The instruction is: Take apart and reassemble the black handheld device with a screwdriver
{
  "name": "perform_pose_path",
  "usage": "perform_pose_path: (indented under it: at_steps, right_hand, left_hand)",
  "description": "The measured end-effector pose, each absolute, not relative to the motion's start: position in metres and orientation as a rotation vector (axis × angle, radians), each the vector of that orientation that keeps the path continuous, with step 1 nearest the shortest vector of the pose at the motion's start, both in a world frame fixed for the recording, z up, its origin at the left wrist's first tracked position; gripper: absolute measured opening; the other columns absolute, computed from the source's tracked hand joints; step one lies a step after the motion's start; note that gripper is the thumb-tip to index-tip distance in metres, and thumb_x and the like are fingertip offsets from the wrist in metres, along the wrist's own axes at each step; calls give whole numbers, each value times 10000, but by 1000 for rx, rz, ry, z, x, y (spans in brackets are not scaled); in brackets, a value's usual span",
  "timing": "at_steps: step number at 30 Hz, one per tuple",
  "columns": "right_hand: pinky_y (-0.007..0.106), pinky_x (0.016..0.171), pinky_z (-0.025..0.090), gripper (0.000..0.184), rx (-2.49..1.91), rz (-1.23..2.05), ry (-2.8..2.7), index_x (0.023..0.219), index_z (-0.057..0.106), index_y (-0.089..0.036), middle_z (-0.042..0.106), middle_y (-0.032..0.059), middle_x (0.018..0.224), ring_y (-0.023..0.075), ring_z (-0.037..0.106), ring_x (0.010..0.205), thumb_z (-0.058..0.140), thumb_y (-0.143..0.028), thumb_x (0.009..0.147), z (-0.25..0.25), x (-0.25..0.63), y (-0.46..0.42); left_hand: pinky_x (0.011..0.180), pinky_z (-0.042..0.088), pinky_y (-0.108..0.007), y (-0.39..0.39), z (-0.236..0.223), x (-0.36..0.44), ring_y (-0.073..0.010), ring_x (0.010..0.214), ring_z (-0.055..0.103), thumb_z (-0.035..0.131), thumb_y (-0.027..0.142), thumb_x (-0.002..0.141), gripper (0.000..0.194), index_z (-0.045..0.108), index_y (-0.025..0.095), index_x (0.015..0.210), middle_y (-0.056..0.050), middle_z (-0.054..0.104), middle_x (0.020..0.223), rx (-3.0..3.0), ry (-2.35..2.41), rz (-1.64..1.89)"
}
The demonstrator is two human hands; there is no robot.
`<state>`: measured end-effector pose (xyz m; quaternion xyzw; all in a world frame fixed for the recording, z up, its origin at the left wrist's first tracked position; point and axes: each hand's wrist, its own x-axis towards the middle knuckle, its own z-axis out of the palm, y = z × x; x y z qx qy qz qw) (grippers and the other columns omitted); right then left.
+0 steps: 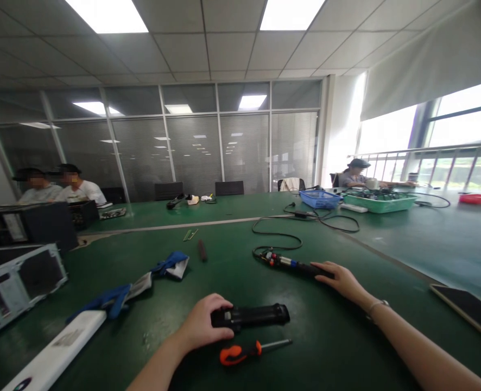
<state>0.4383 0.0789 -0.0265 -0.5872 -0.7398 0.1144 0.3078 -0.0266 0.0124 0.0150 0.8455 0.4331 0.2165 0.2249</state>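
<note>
Two hands on two tools, green bench (232,239). Left hand (208,320) grasping the rear end of a black cylindrical tool (260,316), lying flat near the bench's close side. Right hand (333,276) on the black grip of a corded tool (293,265), fingers over the top; can't tell how firmly. Its cable (279,234) snakes away toward the blue basket (320,199). Orange-handled screwdriver (246,352) just beside the black tool, near side.

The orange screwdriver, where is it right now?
In the head view, the screwdriver lies on the green table at bottom centre, just on the near side of the black tool in the left hand.
</note>
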Motion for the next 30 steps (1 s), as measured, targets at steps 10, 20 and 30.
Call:
perform_pose_path:
  at_steps: [10,20,30]
  right_hand:
    - [338,889,474,447,-1167,564,-2183,1236,635,-274,643,46,1115,242,602,969,607,-456,828,-14,326,77]
    - [356,922,469,464,-1064,733,-2163,1199,665,-262,666,35,1096,239,615,975,679,-436,769,-9,301,76]
    - [413,974,458,624,-1220,700,-1978,1257,615,-220,690,63,1119,275,633,1022,748,-419,682,-25,302,75]
  left_hand:
    - [934,458,-336,12,13,-27,-250,1028,598,840,409,594,550,698,256,1103,-48,638,1136,2329,1223,591]
    - [975,441,-357,10,14,-28,-279,1103,579,826,454,614,572,696,259,1136,-66,625,1204,2362,1229,586]
    - [971,438,-358,10,12,-28,-265,1083,580,840,438,607,577,694,252,1134,-75,630,1153,2368,1222,587]
